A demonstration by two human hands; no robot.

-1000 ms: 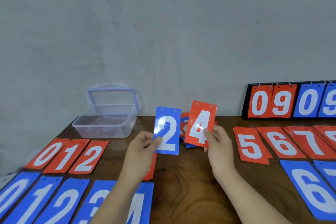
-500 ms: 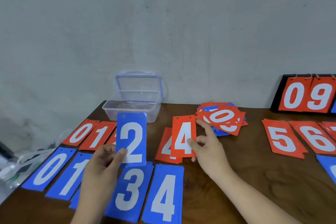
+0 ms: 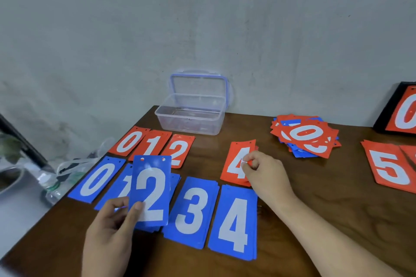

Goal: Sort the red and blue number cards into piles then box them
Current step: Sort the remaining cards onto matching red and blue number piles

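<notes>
**A:** What could go wrong here?

**B:** The left hand (image 3: 110, 227) pinches the blue 2 card (image 3: 152, 189) only at its lower left corner, thumb on the face. It holds the card raised over the near row. With so thin a hold the card could swing and land across the blue 1 pile (image 3: 117, 189) or the blue 3 pile (image 3: 191, 209). It should go on the blue 2 pile (image 3: 175, 183), which it mostly hides.

**A:** And the right hand?

**B:** The right hand (image 3: 263, 173) curls its fingers on the right edge of the red 4 card (image 3: 238, 162), which lies on its pile in the far row. A careless withdrawal could drag it askew.

**A:** What differs from half a second ago?

**B:** The red 4 card was held up and now lies flat. The blue 2 card has come nearer, off the red row and over the blue one.
</notes>
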